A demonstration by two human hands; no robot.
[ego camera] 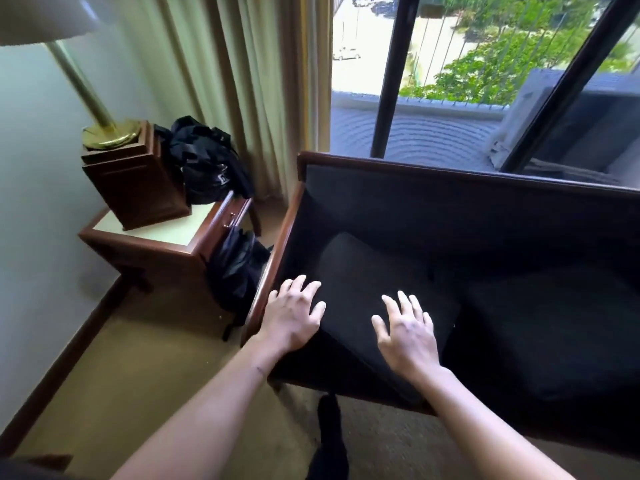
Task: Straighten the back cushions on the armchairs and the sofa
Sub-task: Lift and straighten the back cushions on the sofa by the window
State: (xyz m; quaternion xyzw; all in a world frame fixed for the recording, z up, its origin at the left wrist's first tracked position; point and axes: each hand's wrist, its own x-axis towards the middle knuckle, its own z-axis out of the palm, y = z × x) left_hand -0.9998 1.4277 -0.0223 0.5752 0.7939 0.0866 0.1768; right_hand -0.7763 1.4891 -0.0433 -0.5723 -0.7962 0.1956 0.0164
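While over the sofa: both hands hover, palms down
Left hand: fingers spread, above cushion
Right hand: grip apart, holding nothing

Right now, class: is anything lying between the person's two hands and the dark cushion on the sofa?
Nothing visible does. The left hand and right hand, fingers spread, are directly over the dark cushion, with no object between them.

Head camera looks steeply down, close over sofa.
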